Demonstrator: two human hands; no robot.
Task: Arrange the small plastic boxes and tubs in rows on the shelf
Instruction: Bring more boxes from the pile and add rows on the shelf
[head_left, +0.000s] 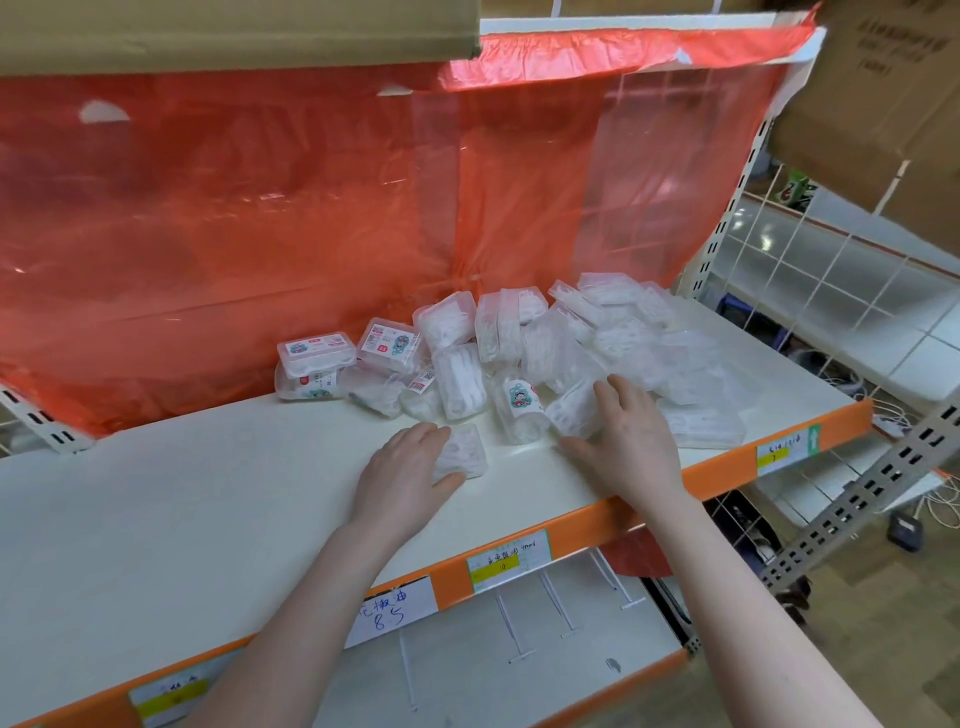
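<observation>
A jumbled heap of several small clear plastic boxes (545, 353) with white contents lies on the white shelf (208, 499), toward its right half. Two labelled boxes (314, 358) are stacked at the heap's left end. My left hand (402, 467) grips one flat clear box (462, 452) lying apart from the heap near the shelf's middle, thumb under its front edge. My right hand (628, 436) rests on the heap's front, with fingers spread over another clear box (576, 410) and the thumb on the shelf.
An orange front rail (727, 462) with price tags edges the shelf. Red translucent plastic sheeting (311, 208) hangs behind the heap. A lower shelf with wire dividers (519, 618) lies beneath. A cardboard box (883, 93) hangs at the upper right, white wire mesh (810, 280) to the right.
</observation>
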